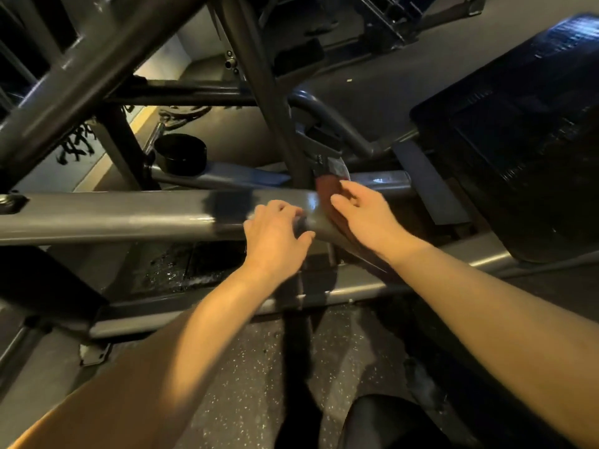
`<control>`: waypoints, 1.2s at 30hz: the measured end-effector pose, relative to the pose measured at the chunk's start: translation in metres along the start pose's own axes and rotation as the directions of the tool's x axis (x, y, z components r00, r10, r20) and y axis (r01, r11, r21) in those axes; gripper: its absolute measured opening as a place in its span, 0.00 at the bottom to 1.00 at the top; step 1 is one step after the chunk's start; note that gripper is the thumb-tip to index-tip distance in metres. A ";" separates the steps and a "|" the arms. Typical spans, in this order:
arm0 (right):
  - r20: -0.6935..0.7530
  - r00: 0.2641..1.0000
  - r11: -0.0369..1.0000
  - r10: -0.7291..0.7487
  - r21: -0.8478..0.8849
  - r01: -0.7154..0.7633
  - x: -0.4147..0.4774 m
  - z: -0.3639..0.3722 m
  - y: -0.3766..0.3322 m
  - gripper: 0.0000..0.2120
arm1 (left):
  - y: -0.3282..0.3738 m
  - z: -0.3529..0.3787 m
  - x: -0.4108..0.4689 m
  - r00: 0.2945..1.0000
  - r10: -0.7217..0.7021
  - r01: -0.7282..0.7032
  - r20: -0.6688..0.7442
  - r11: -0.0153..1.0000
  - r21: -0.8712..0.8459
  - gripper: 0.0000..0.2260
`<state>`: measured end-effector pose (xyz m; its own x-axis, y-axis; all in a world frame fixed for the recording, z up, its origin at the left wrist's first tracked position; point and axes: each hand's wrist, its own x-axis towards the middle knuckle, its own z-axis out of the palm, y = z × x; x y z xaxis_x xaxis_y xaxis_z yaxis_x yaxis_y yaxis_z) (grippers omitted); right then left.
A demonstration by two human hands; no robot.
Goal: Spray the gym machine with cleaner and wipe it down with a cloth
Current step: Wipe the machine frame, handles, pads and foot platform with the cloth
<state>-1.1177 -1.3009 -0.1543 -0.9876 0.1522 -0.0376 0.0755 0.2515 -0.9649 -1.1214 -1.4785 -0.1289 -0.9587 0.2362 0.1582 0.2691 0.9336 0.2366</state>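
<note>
A diagonal post (269, 108) rises just behind the wiping spot at centre frame, with a black round cap (180, 153) at centre left and a black pad (518, 140) at right. On the grey bar (129, 215), the right hand (363, 218) presses a reddish-brown cloth (325, 191) under nearly straight fingers (356, 189). The left hand (275, 238) rests on the bar beside it, fingers curled around something dark and blurred; I cannot tell whether it grips.

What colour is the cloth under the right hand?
The cloth is dark reddish-brown; head view.
</note>
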 end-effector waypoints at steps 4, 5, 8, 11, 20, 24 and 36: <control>0.164 0.982 0.940 -0.093 -0.310 0.141 0.040 0.030 -0.002 0.23 | -0.022 0.002 0.012 0.999 -0.039 0.046 -0.037 0.974 0.221 0.26; 0.200 0.977 0.932 -0.071 -0.335 0.136 0.050 0.031 -0.004 0.24 | -0.024 0.002 0.015 0.998 -0.042 0.050 -0.038 0.965 0.257 0.27; 0.279 0.960 0.925 0.021 -0.371 0.087 0.079 0.024 -0.007 0.26 | -0.028 0.001 0.020 0.999 -0.025 0.038 -0.042 0.936 0.351 0.25; 0.262 0.961 0.943 0.093 -0.334 0.000 0.092 0.013 -0.001 0.25 | -0.029 0.003 0.021 0.998 -0.015 0.033 -0.056 0.938 0.344 0.24; 0.036 0.951 0.946 0.308 -0.116 -0.302 0.070 -0.010 0.059 0.24 | -0.027 0.006 0.025 0.999 0.029 -0.020 -0.026 0.958 0.286 0.26; -0.067 0.907 0.906 0.415 -0.059 -0.419 0.053 -0.014 0.090 0.25 | -0.023 0.005 0.032 0.996 0.088 -0.085 -0.005 0.974 0.212 0.25; -0.429 0.852 0.945 0.299 0.258 -0.201 -0.002 0.107 0.041 0.25 | -0.033 0.017 0.064 0.975 0.222 -0.222 0.008 0.974 0.053 0.18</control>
<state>-1.1269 -1.3929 -0.2216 -0.7603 0.6151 -0.2088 0.2349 -0.0393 -0.9712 -1.1933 -1.4899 -0.1431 -0.8757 0.4399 0.1989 0.4702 0.8707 0.1442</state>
